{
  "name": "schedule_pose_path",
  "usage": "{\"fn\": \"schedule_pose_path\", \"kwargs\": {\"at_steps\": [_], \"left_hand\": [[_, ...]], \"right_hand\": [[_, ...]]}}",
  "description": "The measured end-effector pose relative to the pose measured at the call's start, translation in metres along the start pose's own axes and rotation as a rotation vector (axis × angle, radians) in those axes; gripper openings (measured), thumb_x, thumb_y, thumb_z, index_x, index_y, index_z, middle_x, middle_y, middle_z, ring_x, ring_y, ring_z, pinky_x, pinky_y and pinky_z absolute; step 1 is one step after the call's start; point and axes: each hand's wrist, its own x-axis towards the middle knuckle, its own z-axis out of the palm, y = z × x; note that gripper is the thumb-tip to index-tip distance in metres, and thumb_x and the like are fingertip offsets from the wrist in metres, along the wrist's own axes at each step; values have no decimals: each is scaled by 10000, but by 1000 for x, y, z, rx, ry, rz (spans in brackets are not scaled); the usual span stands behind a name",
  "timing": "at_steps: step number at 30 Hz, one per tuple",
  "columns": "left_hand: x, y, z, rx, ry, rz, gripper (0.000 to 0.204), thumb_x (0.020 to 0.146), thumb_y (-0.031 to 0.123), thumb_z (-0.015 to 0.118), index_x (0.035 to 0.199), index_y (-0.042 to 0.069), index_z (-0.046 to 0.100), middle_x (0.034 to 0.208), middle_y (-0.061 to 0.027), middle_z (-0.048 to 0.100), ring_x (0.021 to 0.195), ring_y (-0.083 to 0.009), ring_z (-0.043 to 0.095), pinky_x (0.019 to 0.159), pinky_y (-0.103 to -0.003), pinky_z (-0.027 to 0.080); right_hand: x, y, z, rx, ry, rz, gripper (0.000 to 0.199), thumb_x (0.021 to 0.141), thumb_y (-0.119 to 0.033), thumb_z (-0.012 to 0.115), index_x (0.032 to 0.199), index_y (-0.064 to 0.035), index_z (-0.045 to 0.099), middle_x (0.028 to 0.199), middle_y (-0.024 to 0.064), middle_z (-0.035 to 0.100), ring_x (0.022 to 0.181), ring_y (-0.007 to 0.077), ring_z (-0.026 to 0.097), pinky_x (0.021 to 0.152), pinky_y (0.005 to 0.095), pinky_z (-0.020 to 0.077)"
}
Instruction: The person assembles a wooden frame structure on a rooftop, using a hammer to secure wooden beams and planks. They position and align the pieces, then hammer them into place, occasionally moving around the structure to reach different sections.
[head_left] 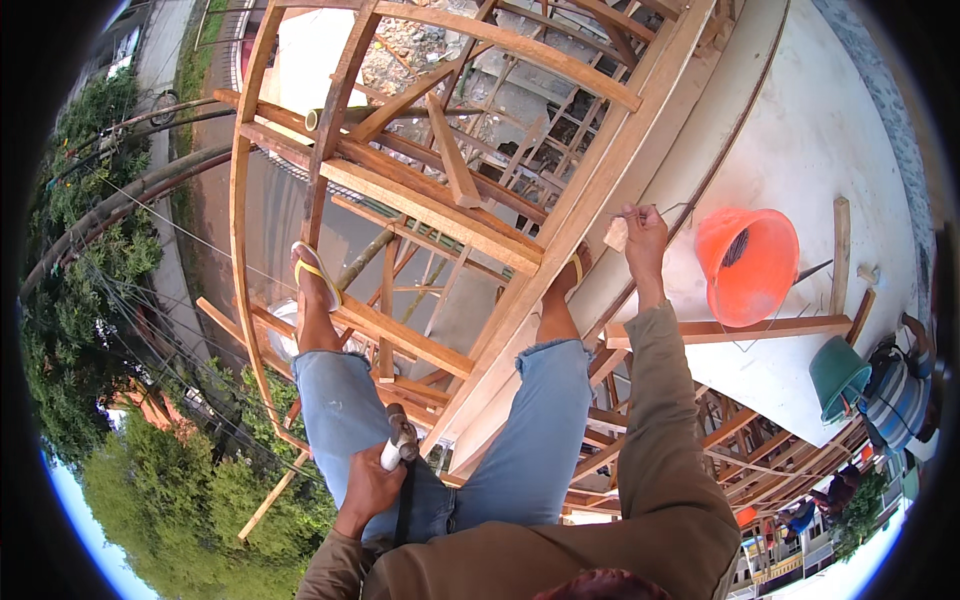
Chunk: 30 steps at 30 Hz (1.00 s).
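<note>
My left hand [369,487] is closed around the pale handle of a hammer [402,441], its head held up just above my left thigh. Reaching forward on the right, my right hand [648,240] has its fingers pinched together. A small pale wooden block [616,235] shows at those fingers, and a thin dark piece like bent wire or a nail sticks out near the fingertips. That hand is over the long wooden beam's right side, left of an orange bucket [757,285]. Inside the bucket lies a dark bundle I cannot make out.
Under my sandalled feet are timber frame members [430,215], with open gaps down to the ground. A white panel [800,150] spreads to the right, with a wooden strip [735,330] on it. A green bucket [838,375] stands near another person [900,400]. Cables and trees lie left.
</note>
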Motion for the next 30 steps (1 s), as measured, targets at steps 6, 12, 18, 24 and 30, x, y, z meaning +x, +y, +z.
{"fn": "schedule_pose_path", "kwargs": {"at_steps": [6, 12, 18, 24, 30], "left_hand": [[-32, 31, -25, 43, 62, 200, 88, 820, 37, 628, 877, -13, 674, 704, -197, 638, 615, -280, 628, 620, -400, 490], [-65, 105, -32, -313, -64, 303, 135, 825, -41, 571, 904, -20, 679, 921, -144, 737, 716, -197, 680, 625, -354, 538], [-107, 167, -11, -305, -70, 437, 147, 823, -74, 561, 919, -57, 671, 1008, -170, 737, 909, -205, 722, 787, -323, 580], [-151, 196, 28, -221, -171, 436, 189, 912, 4, 600, 1060, -59, 700, 931, -97, 731, 839, -143, 689, 714, -294, 563], [-167, 218, 58, -327, -208, 366, 202, 905, -18, 590, 1070, -86, 684, 898, -90, 716, 721, -138, 673, 661, -284, 555]], "right_hand": [[-42, -136, 2, 141, 85, -125, 308, 1012, -313, 650, 1004, -13, 580, 961, 78, 673, 789, 115, 652, 734, 261, 566], [-190, -224, -21, 49, -280, -72, 210, 1034, -237, 593, 1000, -33, 555, 790, 6, 562, 679, 85, 565, 622, 259, 475], [-317, -287, -59, 90, -810, -116, 176, 993, -160, 541, 1012, 6, 596, 808, 64, 625, 719, 127, 616, 666, 311, 511], [-346, -316, -99, 268, -1000, -58, 141, 987, -69, 489, 1007, 14, 601, 843, 87, 652, 760, 154, 664, 696, 321, 535], [-341, -316, -118, 286, -958, -38, 269, 1020, -123, 569, 1238, -12, 456, 860, 88, 671, 781, 128, 653, 677, 319, 532]]}}
